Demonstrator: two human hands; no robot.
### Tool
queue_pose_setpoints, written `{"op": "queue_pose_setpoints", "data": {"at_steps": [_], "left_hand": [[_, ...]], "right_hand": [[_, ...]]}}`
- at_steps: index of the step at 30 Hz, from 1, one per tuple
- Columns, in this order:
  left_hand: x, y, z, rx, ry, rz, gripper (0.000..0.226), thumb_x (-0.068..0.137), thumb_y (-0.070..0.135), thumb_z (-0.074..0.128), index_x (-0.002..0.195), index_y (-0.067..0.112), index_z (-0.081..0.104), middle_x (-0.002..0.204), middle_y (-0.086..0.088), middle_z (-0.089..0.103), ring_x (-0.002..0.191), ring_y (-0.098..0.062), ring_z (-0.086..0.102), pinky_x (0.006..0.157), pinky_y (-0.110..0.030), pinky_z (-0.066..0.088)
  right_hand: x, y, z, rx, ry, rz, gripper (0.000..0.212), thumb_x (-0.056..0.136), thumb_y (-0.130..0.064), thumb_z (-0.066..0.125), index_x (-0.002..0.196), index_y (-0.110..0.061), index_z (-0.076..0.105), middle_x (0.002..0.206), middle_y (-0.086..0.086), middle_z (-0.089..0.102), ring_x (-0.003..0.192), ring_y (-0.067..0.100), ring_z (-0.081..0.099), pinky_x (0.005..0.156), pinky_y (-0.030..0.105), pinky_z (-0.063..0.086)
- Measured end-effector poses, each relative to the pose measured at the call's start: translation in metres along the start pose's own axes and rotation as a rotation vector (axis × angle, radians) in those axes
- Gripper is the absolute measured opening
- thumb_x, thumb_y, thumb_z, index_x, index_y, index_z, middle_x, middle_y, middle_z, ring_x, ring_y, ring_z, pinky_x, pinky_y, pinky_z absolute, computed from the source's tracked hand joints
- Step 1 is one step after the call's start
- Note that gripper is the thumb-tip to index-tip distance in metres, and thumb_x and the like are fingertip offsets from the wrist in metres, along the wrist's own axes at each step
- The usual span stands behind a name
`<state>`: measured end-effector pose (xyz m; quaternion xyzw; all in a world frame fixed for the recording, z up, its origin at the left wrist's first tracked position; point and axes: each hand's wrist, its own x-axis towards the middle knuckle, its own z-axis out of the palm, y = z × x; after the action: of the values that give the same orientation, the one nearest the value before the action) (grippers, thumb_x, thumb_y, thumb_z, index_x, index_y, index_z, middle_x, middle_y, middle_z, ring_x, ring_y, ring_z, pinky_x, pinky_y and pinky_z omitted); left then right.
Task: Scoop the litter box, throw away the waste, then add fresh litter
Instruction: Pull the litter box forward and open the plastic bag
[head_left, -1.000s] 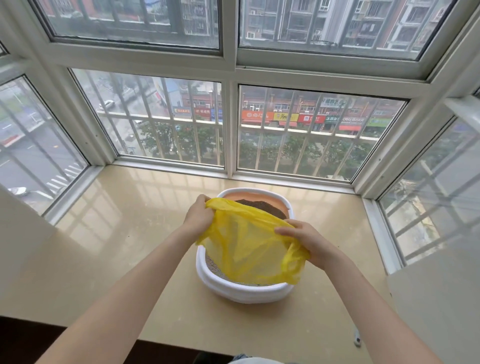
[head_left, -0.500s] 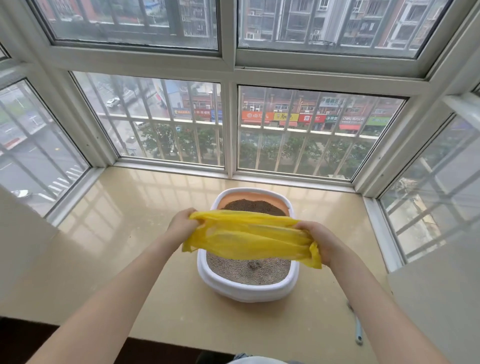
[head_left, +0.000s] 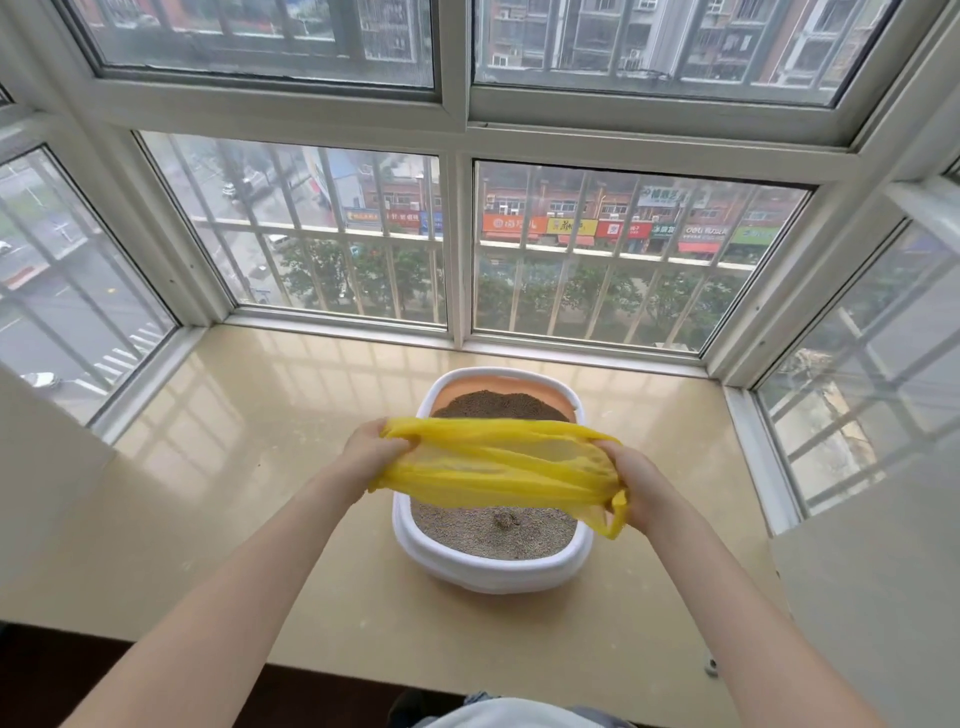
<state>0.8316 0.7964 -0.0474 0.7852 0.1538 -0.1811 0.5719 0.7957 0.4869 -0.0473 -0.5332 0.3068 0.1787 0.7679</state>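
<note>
Head view: your left hand (head_left: 371, 451) and right hand (head_left: 636, 480) each gripped the yellow bag (head_left: 493, 467) at frame centre, stretched above the litter box (head_left: 491, 571).

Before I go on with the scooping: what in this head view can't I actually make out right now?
- Middle of the litter box: covered by the yellow bag stretched between left hand and right hand.
- Bag's mouth: bunched film, open or not unclear.
- Clump in the litter: too small to identify.
- Small object at the sill's near right: too small to identify.
- No scoop visible.
</note>
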Motion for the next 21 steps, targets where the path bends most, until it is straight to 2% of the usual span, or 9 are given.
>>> {"op": "queue_pose_setpoints", "data": {"at_steps": [3,6,8,10,12,14,16,18,21], "left_hand": [[0.008,0.005,0.003,-0.279,0.191,-0.052,0.027,0.090,-0.001,0.041,0.098,0.009,0.065,0.072,-0.007,0.065,0.057,-0.020,0.059,0.045,-0.023,0.047],[0.002,0.011,0.008,-0.515,-0.021,-0.184,0.026,0.094,0.002,0.040,0.094,0.007,0.065,0.067,-0.006,0.071,0.055,-0.018,0.067,0.045,-0.027,0.053],[-0.004,0.012,0.009,-0.484,-0.204,-0.204,0.019,0.094,0.012,0.049,0.101,0.009,0.066,0.077,-0.005,0.073,0.063,-0.016,0.069,0.052,-0.027,0.056],[-0.008,0.011,0.006,-0.463,-0.355,-0.192,0.022,0.086,0.015,0.063,0.107,0.012,0.068,0.090,-0.005,0.074,0.074,-0.017,0.071,0.058,-0.028,0.057],[-0.007,0.009,0.003,-0.412,-0.366,-0.125,0.033,0.079,0.007,0.068,0.112,0.012,0.066,0.101,-0.010,0.071,0.084,-0.022,0.070,0.064,-0.031,0.056],[-0.003,0.007,0.006,-0.255,-0.084,-0.016,0.025,0.083,-0.002,0.060,0.107,0.007,0.062,0.097,-0.015,0.065,0.084,-0.026,0.063,0.068,-0.031,0.051],[-0.002,0.008,0.010,-0.064,0.219,0.127,0.015,0.084,-0.003,0.051,0.093,0.006,0.060,0.086,-0.011,0.060,0.081,-0.024,0.054,0.070,-0.032,0.042],[-0.005,0.016,0.016,0.046,0.222,0.246,0.013,0.083,-0.001,0.049,0.083,0.009,0.059,0.076,-0.005,0.057,0.074,-0.021,0.050,0.067,-0.032,0.039],[-0.012,0.035,0.028,0.128,0.077,0.306,0.024,0.083,0.004,0.052,0.075,0.023,0.063,0.068,0.005,0.058,0.066,-0.011,0.051,0.060,-0.024,0.041]], "right_hand": [[-0.006,0.008,-0.002,-0.230,-0.085,0.025,0.020,0.083,-0.018,0.067,0.099,-0.007,0.069,0.088,0.015,0.071,0.073,0.028,0.069,0.061,0.039,0.057],[-0.001,0.016,-0.001,-0.311,0.085,-0.122,0.011,0.083,-0.001,0.064,0.094,-0.001,0.067,0.086,0.019,0.067,0.066,0.026,0.063,0.061,0.034,0.054],[0.006,0.015,-0.001,-0.131,0.220,-0.146,0.011,0.089,-0.002,0.054,0.095,-0.001,0.064,0.083,0.018,0.065,0.069,0.027,0.061,0.070,0.041,0.053],[0.008,0.011,-0.002,0.137,0.166,-0.023,0.020,0.095,-0.014,0.046,0.092,-0.006,0.064,0.078,0.015,0.067,0.073,0.030,0.063,0.079,0.048,0.051],[0.009,0.006,-0.005,0.195,0.124,0.059,0.024,0.096,-0.020,0.043,0.090,-0.009,0.063,0.071,0.012,0.069,0.065,0.029,0.066,0.069,0.042,0.053],[0.007,0.009,-0.005,0.062,0.102,0.088,0.016,0.095,-0.013,0.045,0.094,-0.007,0.060,0.064,0.012,0.066,0.052,0.025,0.064,0.048,0.031,0.053],[0.009,0.020,-0.005,-0.227,0.112,0.036,0.013,0.091,-0.006,0.049,0.098,-0.002,0.059,0.066,0.012,0.060,0.050,0.023,0.060,0.045,0.026,0.049],[0.014,0.029,-0.004,-0.604,0.129,-0.057,0.024,0.085,-0.011,0.059,0.104,0.002,0.061,0.080,0.012,0.062,0.068,0.023,0.061,0.059,0.032,0.049],[0.010,0.030,0.004,-0.953,0.137,-0.238,0.053,0.073,-0.039,0.072,0.121,-0.024,0.055,0.107,0.000,0.060,0.096,0.017,0.059,0.074,0.031,0.045]]}}
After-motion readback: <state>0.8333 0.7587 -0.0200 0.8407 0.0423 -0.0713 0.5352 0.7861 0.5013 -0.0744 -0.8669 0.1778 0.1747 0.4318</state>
